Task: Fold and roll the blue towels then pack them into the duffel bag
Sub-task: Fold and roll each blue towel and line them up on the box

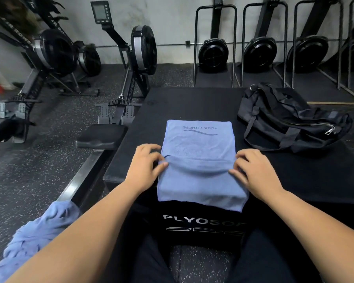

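I see the black plyo box [192, 103] w/ the duffel bag [290, 123] lying far right, folded blue towel [198, 148] at the near edge, left hand [145, 164] & right hand [253, 170] pinching its raised fold at either side.

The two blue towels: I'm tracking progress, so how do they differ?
The towel on the box lies flat in a folded rectangle, logo showing; the towel at lower left is a crumpled heap. Both hands pinch the first; nothing touches the second. Both are the same blue cloth.
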